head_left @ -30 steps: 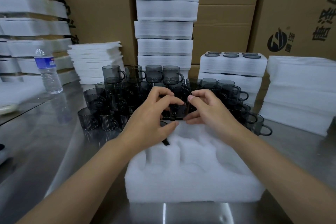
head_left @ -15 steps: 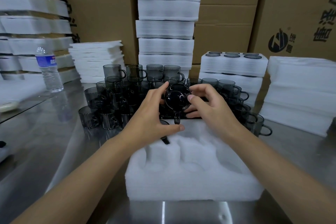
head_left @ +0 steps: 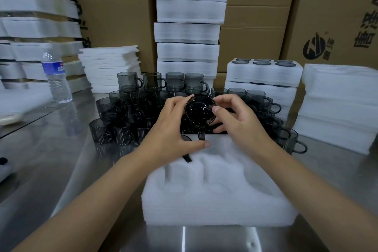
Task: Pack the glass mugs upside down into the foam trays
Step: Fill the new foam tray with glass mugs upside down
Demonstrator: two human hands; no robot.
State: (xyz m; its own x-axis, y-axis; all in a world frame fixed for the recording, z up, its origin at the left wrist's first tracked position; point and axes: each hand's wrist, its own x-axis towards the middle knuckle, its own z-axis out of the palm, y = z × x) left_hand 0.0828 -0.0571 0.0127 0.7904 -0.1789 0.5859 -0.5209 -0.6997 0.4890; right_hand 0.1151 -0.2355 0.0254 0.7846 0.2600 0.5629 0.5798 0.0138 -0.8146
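Smoked glass mug [head_left: 200, 111] held over white foam tray [head_left: 219, 200].
Left hand [head_left: 173, 129] and right hand [head_left: 241, 120] both grip its round, glossy body, handle down.

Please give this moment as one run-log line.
left hand, right hand: grip dark glass mug | mug: tilted, handle down | above far edge of white foam tray

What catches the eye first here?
Centrally, the left hand and right hand hold a dark glass mug by the far edge of a white foam tray. Behind them a crowd of mugs stands on the steel table, and a tall stack of foam trays rises at the back.
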